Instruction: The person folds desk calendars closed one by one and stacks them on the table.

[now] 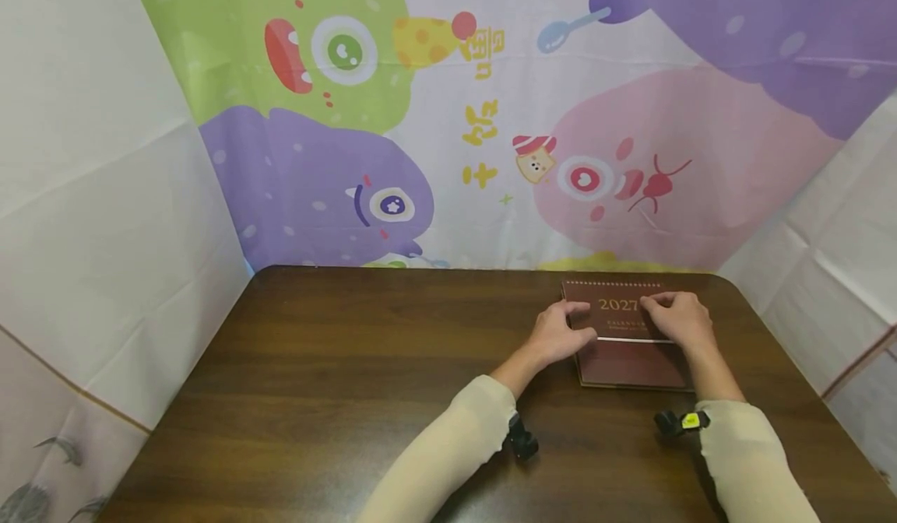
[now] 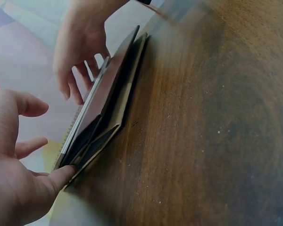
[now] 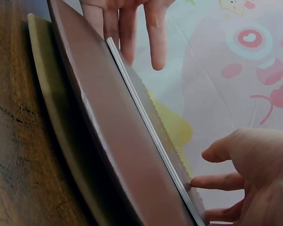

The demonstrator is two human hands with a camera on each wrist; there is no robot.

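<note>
A dark red desk calendar [image 1: 606, 317] marked 2027 lies at the back right of the table, with a spiral binding along its far edge. In the left wrist view its base stands partly folded beneath the pages. My left hand [image 1: 557, 335] is at the calendar's left side, thumb and fingers spread apart, one finger touching its side edge. On the right part of the cover rests my right hand [image 1: 681, 321], fingertips touching it and not wrapped around it. The right wrist view shows the page block [image 3: 146, 117] edge-on above the reddish base panel [image 3: 108, 122].
The brown wooden table [image 1: 336, 367] runs up to a printed cloth backdrop [image 1: 462, 219] at the rear. Pale cloth walls [image 1: 105, 157] stand at both sides. A small black camera [image 1: 522, 437] is strapped at each wrist.
</note>
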